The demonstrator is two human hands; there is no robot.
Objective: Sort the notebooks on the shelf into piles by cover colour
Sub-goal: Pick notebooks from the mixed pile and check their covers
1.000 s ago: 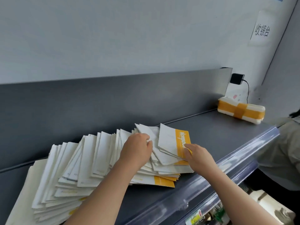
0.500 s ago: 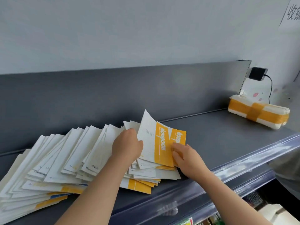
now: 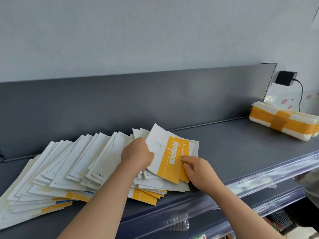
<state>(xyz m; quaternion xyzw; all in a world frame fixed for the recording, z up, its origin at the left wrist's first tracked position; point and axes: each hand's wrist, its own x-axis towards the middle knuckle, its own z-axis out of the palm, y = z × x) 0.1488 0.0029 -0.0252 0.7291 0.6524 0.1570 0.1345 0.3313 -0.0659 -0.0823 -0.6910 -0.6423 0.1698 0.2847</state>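
Yellow notebook (image 3: 170, 159) in left hand (image 3: 137, 156), right hand (image 3: 200, 169)

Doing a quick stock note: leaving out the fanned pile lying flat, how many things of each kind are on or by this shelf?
Lifted yellow-banded notebooks: 2
Taped bundle: 1
Black plug adapter: 1
Total: 4

Matt paper notebooks (image 3: 89, 169), metal shelf (image 3: 233, 152)
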